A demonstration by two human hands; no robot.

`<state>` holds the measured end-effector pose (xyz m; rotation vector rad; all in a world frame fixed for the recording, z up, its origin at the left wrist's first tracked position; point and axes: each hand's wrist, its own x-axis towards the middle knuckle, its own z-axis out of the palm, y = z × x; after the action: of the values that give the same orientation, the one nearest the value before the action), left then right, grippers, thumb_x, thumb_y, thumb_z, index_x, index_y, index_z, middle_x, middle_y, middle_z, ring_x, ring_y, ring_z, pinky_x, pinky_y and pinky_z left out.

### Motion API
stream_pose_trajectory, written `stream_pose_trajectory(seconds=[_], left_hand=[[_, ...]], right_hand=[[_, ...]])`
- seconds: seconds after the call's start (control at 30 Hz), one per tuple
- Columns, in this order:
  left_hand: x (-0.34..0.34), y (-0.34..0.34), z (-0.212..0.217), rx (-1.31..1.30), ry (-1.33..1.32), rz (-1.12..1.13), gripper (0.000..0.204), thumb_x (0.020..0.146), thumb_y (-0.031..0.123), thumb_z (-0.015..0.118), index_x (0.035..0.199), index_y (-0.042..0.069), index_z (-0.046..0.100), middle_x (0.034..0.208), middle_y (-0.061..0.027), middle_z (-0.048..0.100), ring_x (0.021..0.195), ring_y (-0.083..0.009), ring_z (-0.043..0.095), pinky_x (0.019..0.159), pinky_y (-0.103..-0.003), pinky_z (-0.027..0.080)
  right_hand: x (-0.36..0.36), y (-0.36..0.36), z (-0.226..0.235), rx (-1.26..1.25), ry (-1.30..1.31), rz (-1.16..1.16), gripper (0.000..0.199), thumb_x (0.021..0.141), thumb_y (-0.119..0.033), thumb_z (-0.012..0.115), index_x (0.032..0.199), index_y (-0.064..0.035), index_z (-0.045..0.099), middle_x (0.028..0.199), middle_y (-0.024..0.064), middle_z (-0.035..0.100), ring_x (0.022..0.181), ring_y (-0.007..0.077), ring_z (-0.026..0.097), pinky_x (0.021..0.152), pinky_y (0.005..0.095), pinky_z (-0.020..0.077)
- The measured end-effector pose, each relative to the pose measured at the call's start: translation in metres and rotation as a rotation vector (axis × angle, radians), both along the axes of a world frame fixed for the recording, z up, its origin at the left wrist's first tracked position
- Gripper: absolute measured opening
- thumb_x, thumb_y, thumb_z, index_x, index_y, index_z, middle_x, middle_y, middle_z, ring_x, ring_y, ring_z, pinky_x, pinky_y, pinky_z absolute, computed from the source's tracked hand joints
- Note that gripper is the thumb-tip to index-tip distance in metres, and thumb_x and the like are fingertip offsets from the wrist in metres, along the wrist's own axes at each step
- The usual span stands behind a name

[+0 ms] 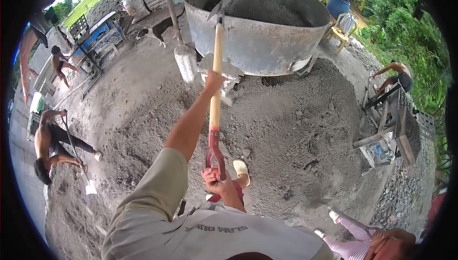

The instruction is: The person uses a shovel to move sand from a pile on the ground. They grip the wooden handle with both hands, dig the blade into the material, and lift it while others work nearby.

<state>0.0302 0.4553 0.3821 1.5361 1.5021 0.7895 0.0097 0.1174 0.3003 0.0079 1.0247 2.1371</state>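
Note:
I hold a shovel [216, 55] stretched out ahead of me. My left hand [214, 82] is closed around its pale wooden shaft, about halfway up. At the near end, my right hand [215, 178] grips the red D-shaped handle. The grey metal blade [228, 3] is tilted nearly edge-on above the near rim of a large round metal tub [257, 45]. Inside the tub lies grey sand-like material [260, 5]. Whether the blade carries any material is hard to make out.
Grey gravelly sand [296, 122] is heaped below the tub. A post [171, 7] with a concrete base and a dog [160, 29] are left of it. One person [45, 141] shovels at left; another [400, 76] bends by a wooden frame [381, 131]. Someone in striped trousers [355, 241] is lower right.

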Motion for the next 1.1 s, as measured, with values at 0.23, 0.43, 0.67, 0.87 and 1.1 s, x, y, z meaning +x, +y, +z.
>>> stream_pose_trajectory(seconds=[0.23,0.43,0.67,0.87,1.1], left_hand=[[-0.027,-0.147,-0.041,-0.492,-0.717,-0.084,0.020,0.069,0.019,0.062,0.077,0.005,0.049,0.062,-0.0057,0.052,0.052,-0.0162,0.050,0.046,-0.034,0.042],[-0.057,-0.282,-0.119,-0.907,-1.350,0.213,0.013,0.071,0.018,0.056,0.068,0.011,0.045,0.057,-0.0038,0.046,0.049,-0.0159,0.045,0.049,-0.031,0.042],[-0.194,-0.395,-0.268,-1.064,-1.492,0.878,0.016,0.074,0.017,0.054,0.085,0.009,0.045,0.068,-0.0071,0.048,0.057,-0.0205,0.049,0.055,-0.037,0.046],[-0.207,-0.435,-0.268,-0.927,-1.717,0.766,0.014,0.077,0.013,0.053,0.079,0.005,0.043,0.060,-0.0051,0.046,0.048,-0.0182,0.046,0.047,-0.032,0.045],[-0.220,-0.427,-0.225,-0.631,-1.954,0.526,0.015,0.081,0.016,0.048,0.070,0.010,0.040,0.059,0.0005,0.043,0.051,-0.0102,0.044,0.048,-0.024,0.041]], right_hand=[[0.019,-0.138,-0.012,-0.123,-1.197,-0.370,0.017,0.072,-0.013,0.054,0.089,-0.0094,0.052,0.081,0.0065,0.053,0.063,0.0147,0.053,0.055,0.0287,0.0452],[0.049,-0.255,0.057,-0.372,-1.840,-0.438,0.025,0.070,-0.009,0.051,0.095,-0.0060,0.047,0.066,0.0051,0.047,0.050,0.0190,0.049,0.043,0.0303,0.0450],[-0.032,-0.197,0.038,0.324,-1.891,0.019,0.024,0.080,-0.011,0.055,0.101,-0.0046,0.046,0.079,0.0060,0.048,0.066,0.0186,0.053,0.058,0.0371,0.0514],[-0.054,-0.205,0.058,0.286,-1.628,0.367,0.028,0.083,-0.018,0.056,0.107,-0.0048,0.046,0.092,0.0061,0.051,0.083,0.0150,0.053,0.068,0.0326,0.0517],[-0.067,-0.165,0.074,0.892,-1.808,0.217,0.042,0.078,-0.018,0.060,0.113,0.0022,0.047,0.092,0.0122,0.058,0.077,0.0149,0.058,0.066,0.0260,0.0466]])
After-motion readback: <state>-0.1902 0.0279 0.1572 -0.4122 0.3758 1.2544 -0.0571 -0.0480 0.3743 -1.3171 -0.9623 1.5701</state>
